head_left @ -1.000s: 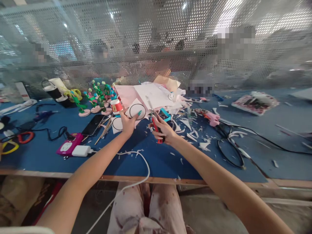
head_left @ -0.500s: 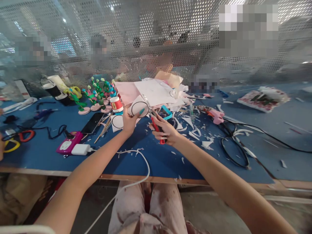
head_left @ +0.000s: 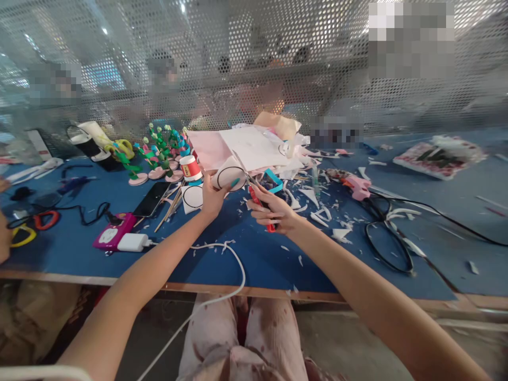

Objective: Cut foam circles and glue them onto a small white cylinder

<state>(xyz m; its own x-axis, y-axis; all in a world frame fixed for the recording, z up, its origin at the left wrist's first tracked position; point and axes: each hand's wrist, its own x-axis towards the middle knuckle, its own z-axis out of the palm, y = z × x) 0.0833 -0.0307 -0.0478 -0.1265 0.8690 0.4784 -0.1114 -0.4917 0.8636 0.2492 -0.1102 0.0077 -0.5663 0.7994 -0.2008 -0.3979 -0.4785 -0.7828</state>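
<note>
"While I watched through the head camera from far off, what was in the fingers of the left hand (head_left: 214, 194)?"

"They pinched a white paper piece (head_left: 229, 179) marked with a black circle, the teal-nailed thumb lying across its face. It was held up, tilted, over the blue tabletop (head_left: 222, 267)."

"And the right hand (head_left: 277, 212)?"

"I saw its fingers wrapped round red-handled scissors (head_left: 254, 195), the blades pointing away and leftward at the paper's right edge. Whether they bit into it, I could not tell."

"What lay left of the left fingers?"

"Just beside them, a second circled paper (head_left: 193, 197), with a red-and-white cup (head_left: 191, 169) beyond it. Farther left were a dark phone (head_left: 151, 199) and some thin sticks (head_left: 170, 212); nearer the forearm, a purple box (head_left: 111, 233) with a white plug (head_left: 133, 243)."

"And around the right fingers?"

"Just past their tips I had a light-blue strip (head_left: 277, 186). White scraps (head_left: 322, 215) lay scattered to their right, with a pink glue gun (head_left: 359, 188) farther out. Beyond both hands' fingertips, a white sheet (head_left: 254, 144) met a pink sheet (head_left: 203, 149)."
</note>
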